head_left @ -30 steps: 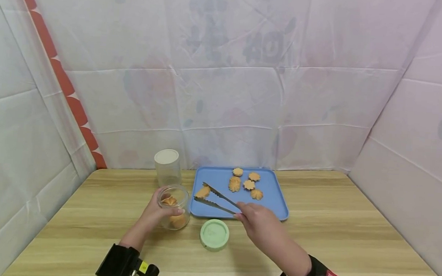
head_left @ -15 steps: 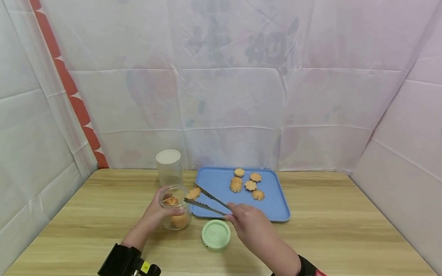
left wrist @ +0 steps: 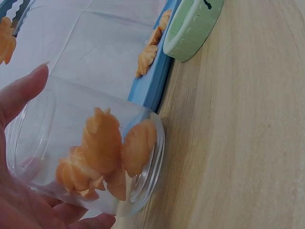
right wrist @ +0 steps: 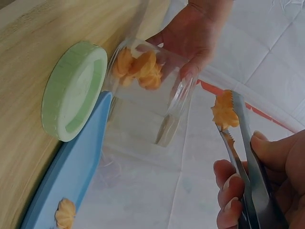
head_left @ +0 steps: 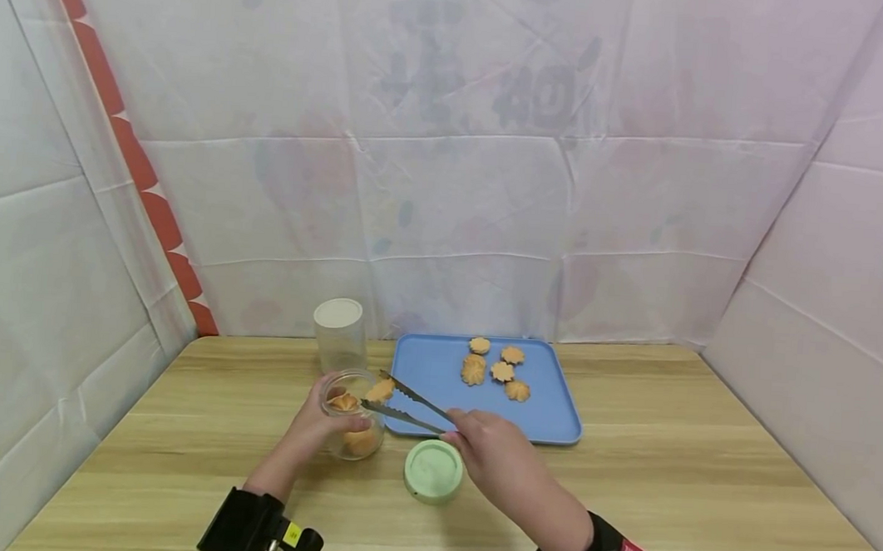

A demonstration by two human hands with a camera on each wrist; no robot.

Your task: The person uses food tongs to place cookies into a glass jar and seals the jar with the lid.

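Tongs (head_left: 405, 403) carried leftward off the blue tray (head_left: 437, 367) since a second ago, cookie (head_left: 380, 390) still pinched in the tips, now at the jar (head_left: 352, 412) mouth's three o'clock edge. Right hand (head_left: 488, 457) squeezing the tongs; left hand (head_left: 314, 423) wrapped round the tilted jar. Looks close to dropping in.

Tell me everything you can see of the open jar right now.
The jar is clear, round and lidless, of glass or plastic. It stands on the wooden table just left of the blue tray, tipped a little. The left hand grips its side, fingers curled near the rim. Several orange cookies lie inside. The tongs hold another cookie at its mouth. A green lid lies beside it.
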